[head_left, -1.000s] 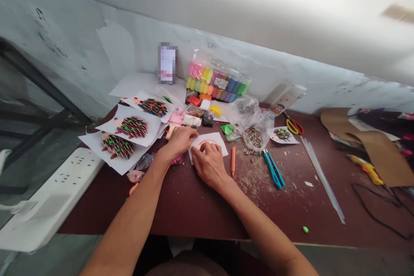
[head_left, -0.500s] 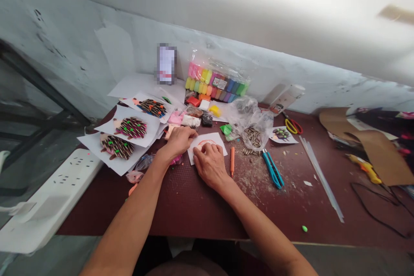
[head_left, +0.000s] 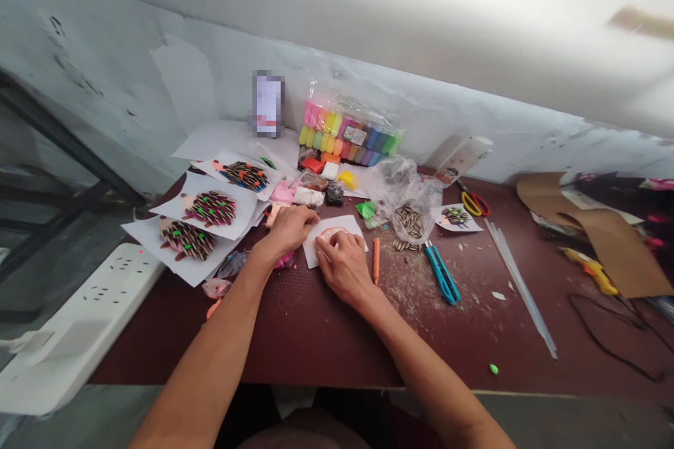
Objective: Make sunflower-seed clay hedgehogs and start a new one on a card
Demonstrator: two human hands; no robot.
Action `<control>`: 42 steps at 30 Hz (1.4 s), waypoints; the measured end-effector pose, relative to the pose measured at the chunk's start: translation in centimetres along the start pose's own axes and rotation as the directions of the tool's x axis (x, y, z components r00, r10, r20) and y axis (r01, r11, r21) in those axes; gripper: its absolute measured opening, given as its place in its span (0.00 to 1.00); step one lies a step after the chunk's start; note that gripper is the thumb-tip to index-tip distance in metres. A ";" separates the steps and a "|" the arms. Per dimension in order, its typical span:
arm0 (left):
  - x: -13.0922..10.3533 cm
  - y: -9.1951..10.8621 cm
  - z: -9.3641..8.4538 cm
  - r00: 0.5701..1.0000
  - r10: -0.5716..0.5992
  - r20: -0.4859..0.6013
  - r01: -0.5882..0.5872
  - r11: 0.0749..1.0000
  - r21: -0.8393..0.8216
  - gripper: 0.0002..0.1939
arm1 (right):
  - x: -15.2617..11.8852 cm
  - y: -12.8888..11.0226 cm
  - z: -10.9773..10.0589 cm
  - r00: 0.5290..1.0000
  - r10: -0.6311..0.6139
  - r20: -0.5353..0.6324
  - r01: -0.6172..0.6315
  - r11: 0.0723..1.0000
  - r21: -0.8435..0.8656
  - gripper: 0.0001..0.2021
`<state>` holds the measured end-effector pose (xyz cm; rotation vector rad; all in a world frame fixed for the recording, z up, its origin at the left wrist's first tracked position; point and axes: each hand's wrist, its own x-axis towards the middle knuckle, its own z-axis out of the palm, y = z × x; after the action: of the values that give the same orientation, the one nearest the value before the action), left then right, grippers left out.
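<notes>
A small white paper card (head_left: 310, 257) with an orange drawing (head_left: 333, 230) lies on the table in front of me. My left hand (head_left: 291, 226) is at the card's upper left edge, fingers bent together; what the fingertips hold, if anything, is hidden. Over the lower middle of the card rests my right hand (head_left: 345, 263), its fingers curled and pinched towards the drawing; anything between them is too small to make out. Just right of this hand lies an orange marker (head_left: 375, 261). Clay packets, white (head_left: 308, 197) and black (head_left: 335, 193), sit beyond my left hand.
Paper sheets bearing seed-covered hedgehogs (head_left: 209, 209) are stacked at the left, near a power strip (head_left: 113, 291). A plastic bag of striped seeds (head_left: 409, 219), a teal cutter (head_left: 442, 273), scissors (head_left: 475, 204) and glue sticks (head_left: 521, 287) lie right. Coloured clay (head_left: 350, 133) stands behind.
The whole view has shifted slightly. Both hands stay at the card, with the right fingers barely moved over the drawing.
</notes>
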<state>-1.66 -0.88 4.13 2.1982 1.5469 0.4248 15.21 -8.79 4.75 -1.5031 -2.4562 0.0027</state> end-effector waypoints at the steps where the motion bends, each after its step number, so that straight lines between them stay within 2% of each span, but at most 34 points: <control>1: 0.0 0.0 0.0 1.000 -0.001 -0.002 0.001 1.000 -0.002 0.15 | 0.0 0.3 -0.1 0.999 0.022 -0.027 -0.021 1.000 0.021 0.15; 4: 0.0 0.0 0.1 1.000 -0.008 -0.013 0.008 1.000 0.000 0.15 | 0.2 1.2 -0.5 0.990 0.111 -0.082 -0.108 0.993 0.048 0.15; 7: 0.0 0.0 0.1 1.000 -0.018 -0.023 0.018 1.000 0.003 0.15 | 0.1 2.0 -0.5 0.985 0.140 -0.096 -0.135 0.989 0.058 0.16; 15: 0.0 -0.2 -0.1 1.000 0.000 -0.013 0.000 1.000 0.002 0.17 | -0.9 2.3 0.0 0.998 -0.027 -0.063 0.030 0.999 0.041 0.16; 24: 0.0 -0.4 0.0 1.000 0.010 -0.009 -0.010 1.000 -0.009 0.16 | -0.6 1.8 0.1 0.996 -0.068 0.063 0.069 0.998 -0.012 0.16; 30: 0.0 -0.1 -0.2 1.000 0.000 0.004 0.000 1.000 -0.001 0.16 | -0.7 1.4 -0.1 0.998 -0.056 -0.010 0.056 0.998 0.004 0.16; 35: 0.1 -0.3 -0.1 1.000 -0.001 -0.004 0.001 1.000 -0.019 0.16 | -0.7 1.2 0.2 0.997 -0.073 0.029 0.074 0.997 -0.010 0.16; 39: 0.1 -0.3 -0.1 1.000 -0.004 0.004 0.005 1.000 -0.018 0.17 | -0.7 1.4 0.0 0.999 -0.048 -0.016 0.048 0.999 0.023 0.16; 42: 0.0 -0.3 -0.2 1.000 -0.010 0.001 0.010 1.000 -0.024 0.17 | -0.9 1.5 -0.1 0.996 -0.082 -0.018 0.082 0.996 0.038 0.15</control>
<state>-1.93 -0.74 4.14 2.1715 1.5430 0.4370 16.93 -8.84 4.41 -1.3800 -2.4880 0.0218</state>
